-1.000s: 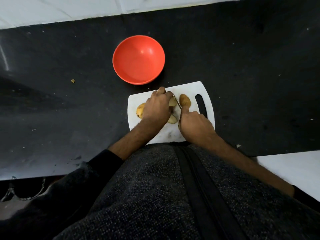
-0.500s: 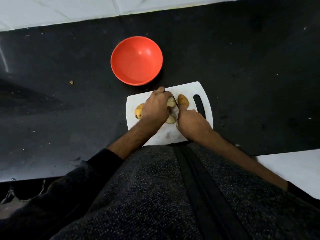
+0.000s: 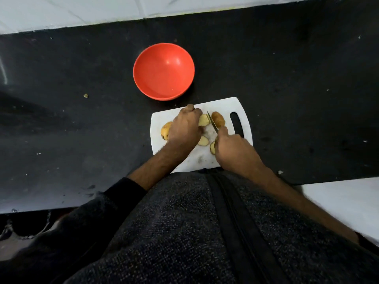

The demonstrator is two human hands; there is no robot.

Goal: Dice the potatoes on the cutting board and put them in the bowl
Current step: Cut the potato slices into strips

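Note:
A white cutting board point(image 3: 205, 158) lies on the black counter with several potato pieces on it. My left hand point(image 3: 185, 128) curls over a cut potato piece point(image 3: 203, 120) and holds it down. My right hand point(image 3: 233, 151) grips a knife point(image 3: 212, 122), index finger along the blade's back; the blade stands between that piece and a skin-side-up half point(image 3: 218, 119). Another potato point(image 3: 166, 130) peeks out left of my left hand. Two slices point(image 3: 203, 141) point(image 3: 212, 147) lie between my hands. The red bowl point(image 3: 163, 71) sits beyond the board with nothing in it.
A small scrap point(image 3: 85, 95) lies on the black counter point(image 3: 297, 89) far left. White tiled wall point(image 3: 82, 11) runs along the back. The board's handle slot point(image 3: 236, 125) is at its right end. My dark jacket fills the foreground.
My right hand has drawn back toward me and the knife blade now shows more fully between the two potato pieces. My left hand stays on the potato.

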